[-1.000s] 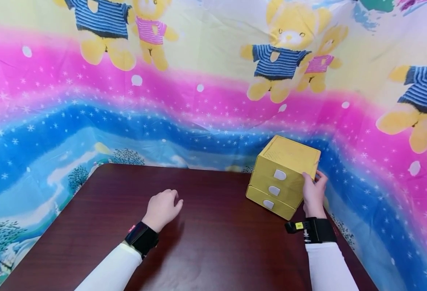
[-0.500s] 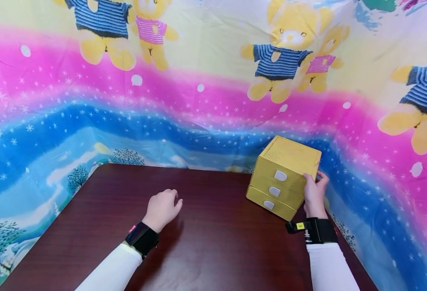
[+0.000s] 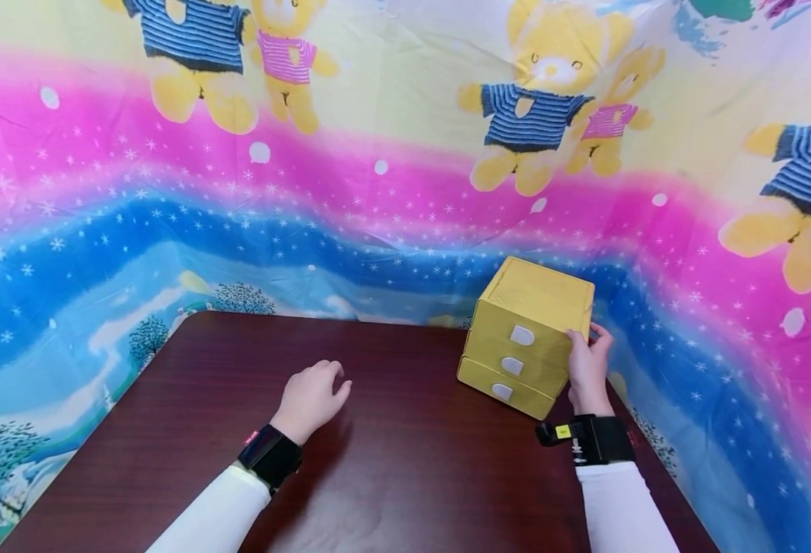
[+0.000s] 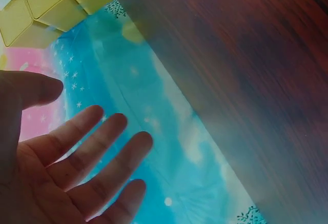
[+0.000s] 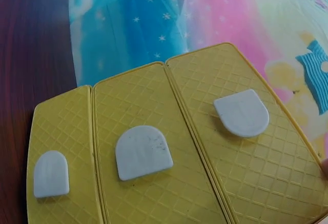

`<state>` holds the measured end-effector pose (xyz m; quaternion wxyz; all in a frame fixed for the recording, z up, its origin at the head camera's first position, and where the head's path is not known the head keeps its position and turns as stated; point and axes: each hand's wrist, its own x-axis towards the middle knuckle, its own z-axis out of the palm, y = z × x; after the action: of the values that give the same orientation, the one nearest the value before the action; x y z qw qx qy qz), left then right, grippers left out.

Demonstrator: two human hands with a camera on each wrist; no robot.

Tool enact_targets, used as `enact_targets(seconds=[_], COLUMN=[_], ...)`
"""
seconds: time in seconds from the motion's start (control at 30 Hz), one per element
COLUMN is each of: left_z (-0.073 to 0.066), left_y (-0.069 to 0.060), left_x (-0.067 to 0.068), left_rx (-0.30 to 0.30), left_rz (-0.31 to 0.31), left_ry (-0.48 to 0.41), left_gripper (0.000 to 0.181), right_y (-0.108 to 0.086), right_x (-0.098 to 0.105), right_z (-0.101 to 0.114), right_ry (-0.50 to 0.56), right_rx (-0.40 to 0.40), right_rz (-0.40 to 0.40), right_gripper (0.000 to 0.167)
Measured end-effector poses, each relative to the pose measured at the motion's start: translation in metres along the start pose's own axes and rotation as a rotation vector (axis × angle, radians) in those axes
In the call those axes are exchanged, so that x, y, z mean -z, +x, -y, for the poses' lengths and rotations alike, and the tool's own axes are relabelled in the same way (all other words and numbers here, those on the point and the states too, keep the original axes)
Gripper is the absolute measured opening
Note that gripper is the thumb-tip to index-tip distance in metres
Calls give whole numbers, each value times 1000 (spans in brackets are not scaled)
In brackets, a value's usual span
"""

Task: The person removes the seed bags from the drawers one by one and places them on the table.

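A small yellow three-drawer box (image 3: 516, 349) stands upright at the back right of the table. Each drawer front bears a white tab handle, seen close in the right wrist view, such as the middle handle (image 5: 143, 153). The lowest drawer front juts out slightly. At the box's right side, my right hand (image 3: 588, 369) grips its front corner, thumb at the front edge and fingers along the side, partly hidden. My left hand (image 3: 312, 399) hovers over the table, apart from the box, its fingers loosely bent with nothing in them.
The dark brown table (image 3: 392, 476) has rounded far corners. A printed curtain (image 3: 378, 200) with bears and snowflakes hangs right behind the table and along its right side, close to the box.
The box has shifted a little to the left over the last half second, and my right hand has moved along with it. My left hand has stayed almost still.
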<state>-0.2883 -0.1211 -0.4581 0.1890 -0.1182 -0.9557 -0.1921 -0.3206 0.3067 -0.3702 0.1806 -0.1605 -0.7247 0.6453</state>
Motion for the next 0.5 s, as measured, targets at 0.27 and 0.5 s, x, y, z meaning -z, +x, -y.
enact_targets(seconds=[0.27, 0.5], left_z=[-2, -3], left_y=[1, 0], left_x=[1, 1], left_rx=[-12, -31], left_rz=[-15, -58], left_ry=[-33, -45], left_gripper=[21, 19], right_y=[-7, -13], right_x=[-9, -23], right_z=[1, 3], right_ry=[5, -5], right_rx=[13, 31], right_rz=[97, 145], right_gripper=[63, 61])
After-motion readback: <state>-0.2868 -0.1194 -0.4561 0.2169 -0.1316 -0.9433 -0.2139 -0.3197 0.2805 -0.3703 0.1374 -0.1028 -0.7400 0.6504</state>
